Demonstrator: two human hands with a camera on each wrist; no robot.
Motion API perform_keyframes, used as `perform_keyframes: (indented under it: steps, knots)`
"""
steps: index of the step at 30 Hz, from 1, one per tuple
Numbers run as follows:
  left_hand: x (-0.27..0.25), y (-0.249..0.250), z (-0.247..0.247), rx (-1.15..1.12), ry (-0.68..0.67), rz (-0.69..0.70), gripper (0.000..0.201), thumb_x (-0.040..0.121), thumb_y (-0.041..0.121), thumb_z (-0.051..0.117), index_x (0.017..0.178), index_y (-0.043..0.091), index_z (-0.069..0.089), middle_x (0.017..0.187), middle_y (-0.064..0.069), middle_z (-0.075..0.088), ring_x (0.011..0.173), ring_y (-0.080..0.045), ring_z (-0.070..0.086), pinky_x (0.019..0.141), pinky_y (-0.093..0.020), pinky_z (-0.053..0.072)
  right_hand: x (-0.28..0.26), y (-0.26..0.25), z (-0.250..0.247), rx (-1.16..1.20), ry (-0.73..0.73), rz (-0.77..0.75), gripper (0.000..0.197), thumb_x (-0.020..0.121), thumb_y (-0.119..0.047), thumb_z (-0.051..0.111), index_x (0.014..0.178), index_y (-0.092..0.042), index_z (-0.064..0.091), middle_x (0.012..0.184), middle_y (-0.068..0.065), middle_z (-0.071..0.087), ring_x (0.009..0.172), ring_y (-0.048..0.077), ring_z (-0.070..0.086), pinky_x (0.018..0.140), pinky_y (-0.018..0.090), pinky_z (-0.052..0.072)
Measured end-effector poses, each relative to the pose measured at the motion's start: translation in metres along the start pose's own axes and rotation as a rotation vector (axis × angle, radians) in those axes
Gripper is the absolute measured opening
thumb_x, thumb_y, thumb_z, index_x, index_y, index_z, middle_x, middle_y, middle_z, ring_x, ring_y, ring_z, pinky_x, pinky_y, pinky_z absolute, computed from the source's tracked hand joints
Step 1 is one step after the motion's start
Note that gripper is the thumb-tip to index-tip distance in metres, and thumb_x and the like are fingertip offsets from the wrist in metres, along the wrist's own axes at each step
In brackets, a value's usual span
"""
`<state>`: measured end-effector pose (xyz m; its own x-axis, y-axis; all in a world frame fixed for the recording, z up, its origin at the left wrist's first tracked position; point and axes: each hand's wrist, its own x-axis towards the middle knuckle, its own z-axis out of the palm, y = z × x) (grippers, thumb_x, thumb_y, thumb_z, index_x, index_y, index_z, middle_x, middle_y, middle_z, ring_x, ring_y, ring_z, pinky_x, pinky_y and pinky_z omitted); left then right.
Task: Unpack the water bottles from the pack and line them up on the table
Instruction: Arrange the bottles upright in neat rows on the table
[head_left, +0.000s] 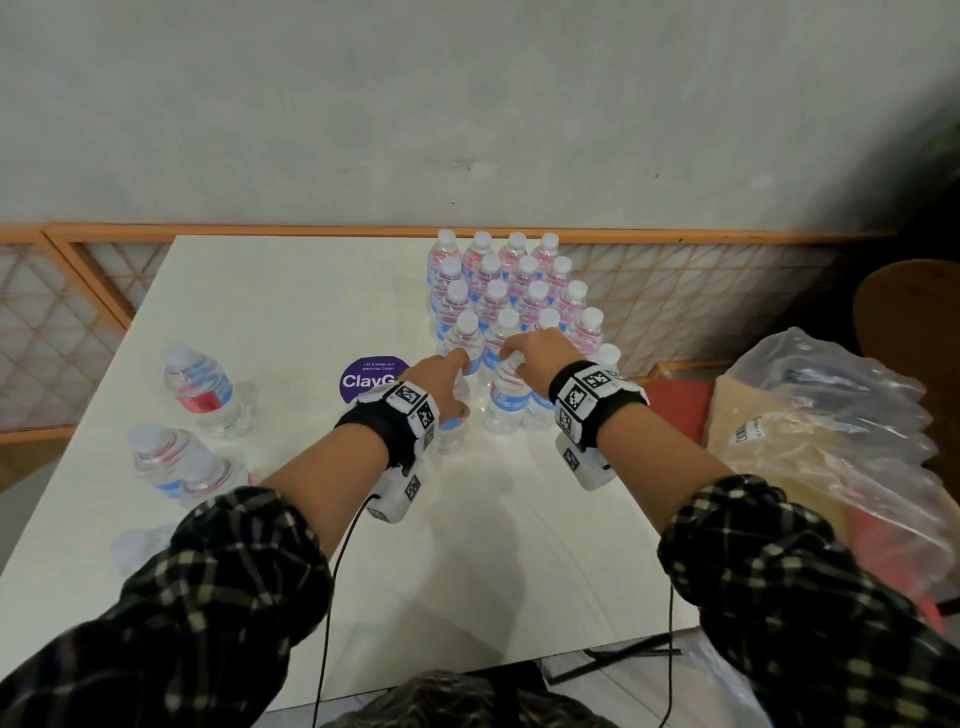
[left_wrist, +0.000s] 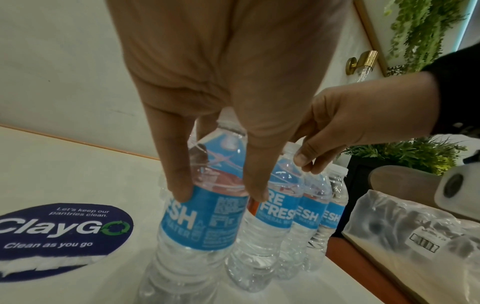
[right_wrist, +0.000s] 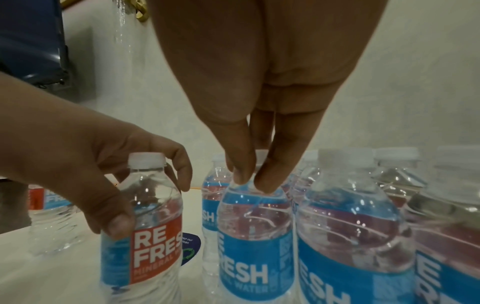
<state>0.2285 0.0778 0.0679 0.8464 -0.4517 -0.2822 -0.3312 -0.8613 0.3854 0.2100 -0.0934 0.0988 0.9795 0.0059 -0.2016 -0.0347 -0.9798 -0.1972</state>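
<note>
Several clear water bottles (head_left: 511, 291) with white caps and blue-red labels stand upright in rows at the table's far middle. My left hand (head_left: 439, 371) grips the upper body of a bottle (left_wrist: 205, 216) at the near left corner of the group, thumb and fingers curled round it. Right beside it, my right hand (right_wrist: 254, 183) pinches the neck of the neighbouring bottle (right_wrist: 255, 236) from above; that bottle (head_left: 509, 402) stands on the table. The left-hand bottle (right_wrist: 153, 230) shows its red label in the right wrist view.
Several loose bottles (head_left: 202, 387) stand or lie at the table's left edge. A round purple sticker (head_left: 363, 382) lies left of the group. Crumpled clear plastic wrap (head_left: 831, 426) sits on a red seat (head_left: 680, 410) at the right. A wall (head_left: 467, 104) backs the white table (head_left: 493, 545).
</note>
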Motion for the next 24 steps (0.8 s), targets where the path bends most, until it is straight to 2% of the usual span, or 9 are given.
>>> perform_keyframes:
  steps: [3, 11, 13, 17, 19, 21, 23, 24]
  knots:
    - [0.001, 0.003, 0.002, 0.002, 0.005, -0.01, 0.057, 0.078, 0.029, 0.072, 0.123, 0.017, 0.039, 0.113, -0.011, 0.055, 0.1, -0.029, 0.056, 0.076, -0.034, 0.043, 0.002, -0.001, 0.003, 0.008, 0.008, 0.0, 0.042, 0.09, 0.002, 0.04, 0.123, -0.016, 0.058, 0.113, 0.017, 0.061, 0.102, 0.032, 0.058, 0.083, 0.037, 0.049]
    - [0.0, 0.001, 0.002, -0.014, 0.012, -0.007, 0.056, 0.08, 0.032, 0.07, 0.124, 0.017, 0.039, 0.116, -0.011, 0.054, 0.102, -0.029, 0.056, 0.082, -0.036, 0.045, 0.008, -0.004, 0.005, 0.02, 0.029, 0.04, 0.036, 0.092, -0.005, 0.048, 0.125, -0.016, 0.056, 0.118, 0.016, 0.06, 0.104, 0.032, 0.059, 0.084, 0.036, 0.05]
    - [0.0, 0.001, 0.002, -0.028, -0.006, -0.011, 0.064, 0.079, 0.033, 0.072, 0.13, 0.02, 0.035, 0.122, -0.011, 0.052, 0.107, -0.03, 0.055, 0.087, -0.038, 0.046, 0.007, -0.004, 0.006, 0.041, 0.032, 0.045, 0.036, 0.092, -0.005, 0.048, 0.125, -0.016, 0.056, 0.117, 0.016, 0.06, 0.104, 0.032, 0.059, 0.084, 0.037, 0.05]
    - [0.0, -0.003, -0.005, -0.105, -0.067, 0.002, 0.098, 0.073, 0.026, 0.079, 0.147, 0.02, 0.016, 0.138, -0.014, 0.042, 0.126, -0.032, 0.045, 0.1, -0.039, 0.042, 0.002, 0.0, 0.003, 0.09, 0.028, 0.021, 0.042, 0.089, -0.01, 0.058, 0.131, -0.013, 0.051, 0.124, 0.016, 0.058, 0.113, 0.031, 0.054, 0.091, 0.037, 0.046]
    - [0.001, -0.007, -0.008, -0.104, -0.065, 0.004, 0.09, 0.074, 0.022, 0.078, 0.145, 0.02, 0.023, 0.134, -0.015, 0.047, 0.122, -0.031, 0.048, 0.096, -0.037, 0.042, -0.004, 0.008, -0.002, 0.182, 0.085, 0.032, 0.048, 0.088, -0.013, 0.061, 0.134, -0.014, 0.048, 0.128, 0.014, 0.056, 0.117, 0.029, 0.053, 0.093, 0.034, 0.043]
    - [0.003, -0.009, -0.009, -0.094, -0.051, 0.018, 0.07, 0.074, 0.022, 0.077, 0.133, 0.018, 0.039, 0.12, -0.012, 0.056, 0.107, -0.03, 0.054, 0.086, -0.036, 0.045, -0.009, 0.018, -0.01, 0.272, 0.2, 0.066, 0.045, 0.088, -0.013, 0.06, 0.132, -0.014, 0.05, 0.125, 0.014, 0.057, 0.112, 0.028, 0.055, 0.092, 0.032, 0.043]
    - [0.004, -0.006, -0.008, -0.114, -0.025, 0.033, 0.058, 0.074, 0.022, 0.077, 0.122, 0.013, 0.045, 0.105, -0.008, 0.057, 0.093, -0.026, 0.054, 0.075, -0.032, 0.043, -0.012, 0.028, -0.015, 0.316, 0.253, 0.096, 0.039, 0.088, -0.011, 0.059, 0.127, -0.013, 0.054, 0.122, 0.013, 0.059, 0.109, 0.027, 0.056, 0.09, 0.028, 0.042]
    - [0.005, -0.003, -0.007, -0.128, -0.014, 0.034, 0.056, 0.074, 0.021, 0.077, 0.12, 0.013, 0.046, 0.103, -0.009, 0.056, 0.09, -0.025, 0.053, 0.073, -0.03, 0.042, -0.012, 0.031, -0.015, 0.319, 0.246, 0.102, 0.037, 0.088, -0.01, 0.059, 0.125, -0.012, 0.056, 0.121, 0.013, 0.059, 0.109, 0.026, 0.056, 0.088, 0.026, 0.041]
